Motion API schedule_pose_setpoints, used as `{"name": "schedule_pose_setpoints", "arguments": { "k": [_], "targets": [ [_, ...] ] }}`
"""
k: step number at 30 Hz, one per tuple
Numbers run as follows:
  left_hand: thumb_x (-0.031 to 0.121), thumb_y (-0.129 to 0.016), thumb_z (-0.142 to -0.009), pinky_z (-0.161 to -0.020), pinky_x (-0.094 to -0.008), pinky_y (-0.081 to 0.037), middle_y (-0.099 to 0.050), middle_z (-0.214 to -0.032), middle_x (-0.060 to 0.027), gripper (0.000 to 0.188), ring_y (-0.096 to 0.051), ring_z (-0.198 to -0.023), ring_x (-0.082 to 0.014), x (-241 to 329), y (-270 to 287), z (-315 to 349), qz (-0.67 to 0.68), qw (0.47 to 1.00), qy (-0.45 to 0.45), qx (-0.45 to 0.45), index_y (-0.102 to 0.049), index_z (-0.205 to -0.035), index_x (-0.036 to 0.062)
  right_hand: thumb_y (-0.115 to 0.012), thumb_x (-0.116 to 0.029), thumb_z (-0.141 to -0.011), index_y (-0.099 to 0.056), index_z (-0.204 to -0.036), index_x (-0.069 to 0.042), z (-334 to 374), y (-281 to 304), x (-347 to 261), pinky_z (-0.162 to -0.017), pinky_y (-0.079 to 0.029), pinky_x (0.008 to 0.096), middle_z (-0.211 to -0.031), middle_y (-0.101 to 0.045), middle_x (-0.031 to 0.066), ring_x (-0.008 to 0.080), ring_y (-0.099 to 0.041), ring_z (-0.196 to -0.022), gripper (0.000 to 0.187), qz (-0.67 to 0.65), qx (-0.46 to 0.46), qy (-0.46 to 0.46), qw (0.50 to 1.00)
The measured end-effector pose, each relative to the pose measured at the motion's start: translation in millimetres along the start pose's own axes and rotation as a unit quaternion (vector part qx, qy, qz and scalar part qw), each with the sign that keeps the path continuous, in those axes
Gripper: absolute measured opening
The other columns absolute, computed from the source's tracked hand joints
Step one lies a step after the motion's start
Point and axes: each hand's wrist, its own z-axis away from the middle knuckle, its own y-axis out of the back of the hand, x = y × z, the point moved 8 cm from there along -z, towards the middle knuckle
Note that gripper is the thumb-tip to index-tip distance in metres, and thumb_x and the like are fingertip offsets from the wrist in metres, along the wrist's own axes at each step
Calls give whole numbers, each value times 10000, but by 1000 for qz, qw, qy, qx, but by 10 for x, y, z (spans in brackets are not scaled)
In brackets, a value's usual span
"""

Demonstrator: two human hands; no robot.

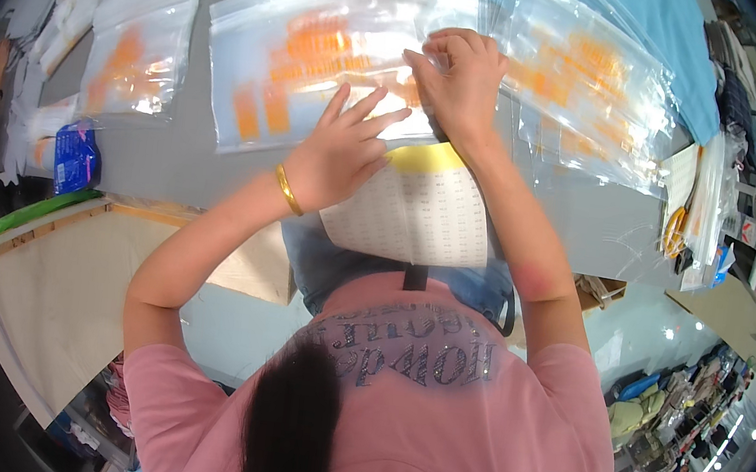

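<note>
Left grip [341, 153]: fingers splayed over the near part of the central clear bag [309, 65] on the counter [158, 164], apparently steadying it. Right grip [456, 86]: curled by that bag's right edge; hold indeterminable. Printed sheet [418, 208]: near side, presumably for reach.

Clear bag [235, 61] partly hidden behind left hand [341, 150], printed sheet [426, 223] illegible

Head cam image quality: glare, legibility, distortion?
Head view: white glare washes out parts of the clear bag by the right hand; head view: fine print on the paper sheet too small to read; head view: fisheye bends edges, black rim around.
</note>
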Motion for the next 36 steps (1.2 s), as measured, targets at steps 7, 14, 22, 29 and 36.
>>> {"name": "schedule_pose_setpoints", "arguments": {
  "k": [7, 14, 22, 29, 36],
  "targets": [
    [92, -675, -958, -1260, -663, -120, -524, -1562, -99, 238, -314, -1545, -405, -73, -27, 29, 52, 999, 7, -2, -577, -761, 1, -831, -181, -838, -729, -905, -61, -22, -27, -98, -790, -490, 377, -1032, -759, 36, 250, -681, -844, 171, -99, 23, 3, 995],
    [66, -662, -963, -1259, -656, -59, -497, -1595, -131, 189, -242, -1584, -413, -82, -6, 21, 79, 996, 19, -38, -573, -804, 14, -754, -216, -918, -696, -1016, -26, -133, -173, 17, -669, -553, 403, -794, -723, 143, 300, -699, -696, 221, -58, -137, -145, 978],
    [174, -640, -1023, -858, -347, -486, -650, -961, -89, 226, -589, -917, -217, -56, 193, 129, 229, 956, 122, -134, -619, -885, -3, -612, -298, -1058, -690, -1101, -46, -218, 488, 318, -537, -487, 307, -859, -740, 62, 157, -714, -689, 268, -242, -48, -203, 948],
    [259, -633, -1076, -869, -221, -485, -669, -1020, 84, 310, -562, -948, -20, -275, 20, 201, 462, 831, 245, -192, -726, -1206, -6, -658, -324, -1029, -702, -1192, -12, -567, 1913, 2316, -642, -523, 282, -991, -771, 68, 160, -688, -779, 355, -94, -50, -358, 928],
    [280, -682, -1036, -872, -220, -490, -734, -1038, 39, 317, -602, -958, -34, -199, 26, -22, 527, 789, 276, -153, -765, -1172, 7, -838, -102, -799, -761, -1025, -102, 381, 1264, -392, -978, -458, 410, -1090, -711, 43, 270, -632, -1075, 239, -110, -203, 158, 960]
  ]
}}
